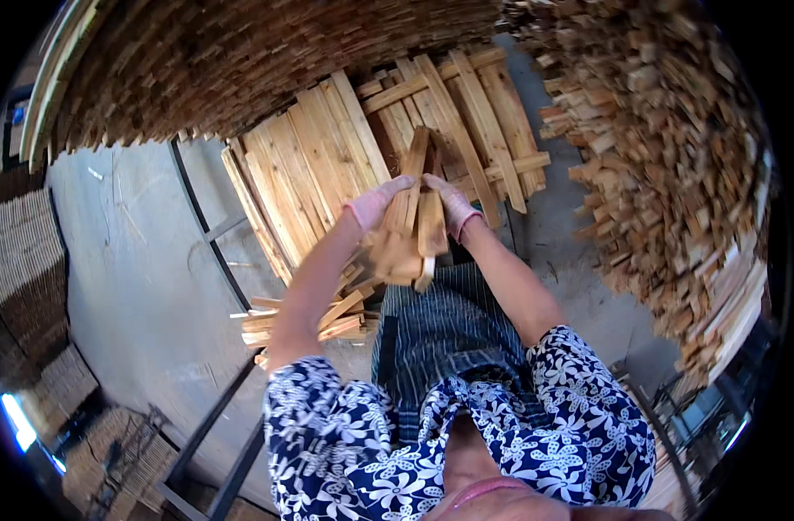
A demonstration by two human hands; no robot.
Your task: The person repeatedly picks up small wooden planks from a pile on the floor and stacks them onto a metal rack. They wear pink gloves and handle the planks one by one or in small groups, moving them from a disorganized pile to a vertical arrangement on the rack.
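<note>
In front of my waist, both hands, in pink gloves, grip a loose bundle of short wooden slats (431, 224). My left hand (382, 202) closes on the bundle's left side. From the right, my right hand (453, 207) is wrapped round its other side. The slats stand on a slant, their lower ends uneven and smeared by motion. Just beyond lies a stack of planed wooden boards (297, 169), several longer slats (453, 122) laid across its right part. A small heap of wooden sticks (340, 321) lies below my left forearm.
A tall wall of stacked timber (249, 61) rises at the far side. On the right, a big heap of wood offcuts (649, 182) reaches close to the boards. Grey floor (136, 252) spreads to the left, with a dark metal frame (207, 417) at lower left.
</note>
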